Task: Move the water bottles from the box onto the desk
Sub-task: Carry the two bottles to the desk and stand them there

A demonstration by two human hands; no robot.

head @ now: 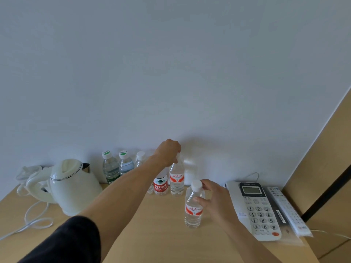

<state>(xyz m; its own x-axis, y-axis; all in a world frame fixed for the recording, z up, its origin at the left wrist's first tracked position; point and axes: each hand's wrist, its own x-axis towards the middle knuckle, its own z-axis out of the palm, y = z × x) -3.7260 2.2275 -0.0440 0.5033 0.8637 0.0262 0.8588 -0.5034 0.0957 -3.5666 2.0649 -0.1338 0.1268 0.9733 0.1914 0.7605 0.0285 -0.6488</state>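
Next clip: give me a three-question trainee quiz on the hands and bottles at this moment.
1. True or false: the left hand grips the top of a bottle in the back row.
2. What does the right hand hold? A) the telephone B) the front bottle C) the kettle
3. Fill in: the two leftmost bottles have ___ on their caps.

Key: 1 true; 2 B; 3 green.

White kettle (73,184) with loose cord (36,218) left; desk phone (255,207) and bagged remote (288,211) right, side by side.
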